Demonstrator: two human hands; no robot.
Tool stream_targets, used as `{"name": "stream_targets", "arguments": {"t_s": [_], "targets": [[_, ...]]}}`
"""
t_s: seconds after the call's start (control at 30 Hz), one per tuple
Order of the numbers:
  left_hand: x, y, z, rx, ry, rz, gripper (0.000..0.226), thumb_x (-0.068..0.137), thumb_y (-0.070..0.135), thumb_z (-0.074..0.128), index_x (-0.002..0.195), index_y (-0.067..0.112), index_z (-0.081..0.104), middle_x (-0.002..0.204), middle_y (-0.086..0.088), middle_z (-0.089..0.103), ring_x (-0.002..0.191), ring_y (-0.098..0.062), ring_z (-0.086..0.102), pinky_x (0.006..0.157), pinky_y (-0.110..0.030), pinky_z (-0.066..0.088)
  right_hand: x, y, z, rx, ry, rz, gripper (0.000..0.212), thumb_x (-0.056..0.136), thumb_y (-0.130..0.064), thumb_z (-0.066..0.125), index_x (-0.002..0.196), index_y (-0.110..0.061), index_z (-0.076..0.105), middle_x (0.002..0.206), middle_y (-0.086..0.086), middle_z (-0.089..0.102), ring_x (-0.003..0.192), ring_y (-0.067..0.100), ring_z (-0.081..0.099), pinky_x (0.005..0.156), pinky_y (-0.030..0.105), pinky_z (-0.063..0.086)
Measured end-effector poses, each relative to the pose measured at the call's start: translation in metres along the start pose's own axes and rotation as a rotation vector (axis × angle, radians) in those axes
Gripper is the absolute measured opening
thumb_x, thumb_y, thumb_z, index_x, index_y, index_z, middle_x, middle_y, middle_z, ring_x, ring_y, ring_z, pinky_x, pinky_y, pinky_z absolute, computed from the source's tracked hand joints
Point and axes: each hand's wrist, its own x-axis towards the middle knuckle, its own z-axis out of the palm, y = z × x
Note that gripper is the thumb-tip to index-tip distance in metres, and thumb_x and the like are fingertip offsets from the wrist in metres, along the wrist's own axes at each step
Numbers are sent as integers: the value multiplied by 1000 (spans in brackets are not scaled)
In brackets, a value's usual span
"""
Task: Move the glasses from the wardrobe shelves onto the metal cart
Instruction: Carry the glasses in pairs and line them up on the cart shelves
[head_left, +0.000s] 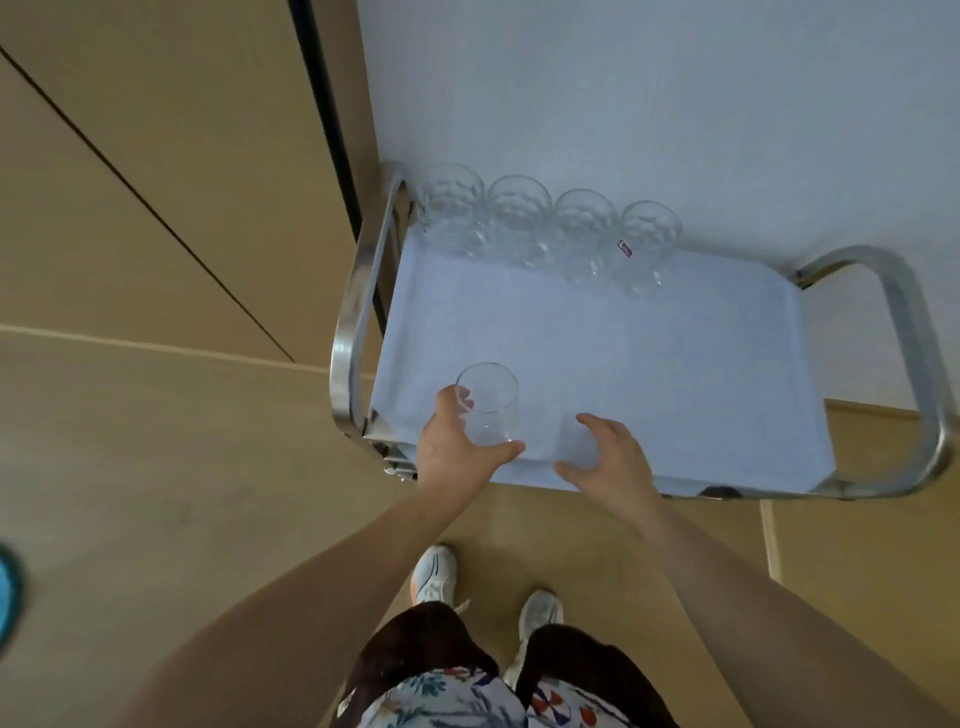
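Before you stands the metal cart (906, 332), its top covered by a pale cloth (649, 374), and along the far edge of that cloth four clear glasses (550, 228) stand side by side in a row, one bearing a small sticker (625, 248). Your left hand (457, 452) has its fingers and thumb curled round a plain glass (488, 405) at the near left corner of the cloth, while your right hand (608, 457) is just beside it, fingers spread and holding nothing.
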Motion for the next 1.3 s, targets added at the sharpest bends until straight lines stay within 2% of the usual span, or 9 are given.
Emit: {"name": "stream_targets", "arguments": {"t_s": [0.13,0.27,0.37,0.53,0.73,0.9,1.0,1.17,1.3], "targets": [[-20,-13,-1,-23,0,-17,82,63,40,92,125,31,40,121,14,55,110,-11,56,84,-26,41,-20,6,16,-36,-7,-17,78,84,-38,79,150,-22,42,151,9,41,137,29,40,115,40,34],[-44,-27,3,-23,-14,-23,84,66,38,91,131,28,40,124,15,54,107,-7,52,85,-23,38,-38,17,28,-37,-12,-43,79,81,-41,81,149,-26,44,150,4,39,138,27,37,115,40,33],[-62,-39,12,14,7,-26,81,64,40,92,125,30,40,122,15,55,104,-8,52,84,-25,38,-51,32,39,-38,-9,-50,79,81,-42,81,149,-27,44,151,4,38,140,28,35,116,41,32],[-89,-66,38,30,32,-26,82,65,35,93,129,28,44,123,14,57,112,-10,54,91,-26,41,-64,68,68,-2,-17,-89,78,84,-42,78,151,-28,41,153,4,33,141,30,30,115,41,31],[-95,-109,76,105,24,13,81,62,37,94,127,31,45,122,17,58,112,-9,58,95,-31,47,-52,114,108,77,-14,-90,80,83,-41,79,151,-28,40,154,7,32,143,32,27,117,44,30],[-66,-145,109,131,0,34,83,62,38,94,128,34,45,125,19,58,117,-10,58,101,-36,48,-7,143,135,87,46,-101,82,80,-42,81,151,-26,42,153,9,36,141,33,32,115,40,29],[-35,-167,130,143,4,82,79,63,37,94,125,33,45,122,18,58,117,-11,57,99,-35,47,30,158,153,84,103,-115,81,81,-41,80,150,-27,42,152,7,38,140,31,35,112,36,32],[20,-193,157,132,65,178,79,60,38,95,122,34,45,118,17,60,110,-9,59,96,-41,51,86,175,176,101,207,-143,80,82,-40,80,150,-23,43,151,10,39,138,33,37,112,34,31],[62,-194,166,138,88,308,81,59,40,96,122,33,46,116,18,61,107,-7,60,93,-34,51,125,179,182,109,325,-182,77,82,-41,79,149,-23,45,150,11,40,137,33,38,112,33,30]]}}
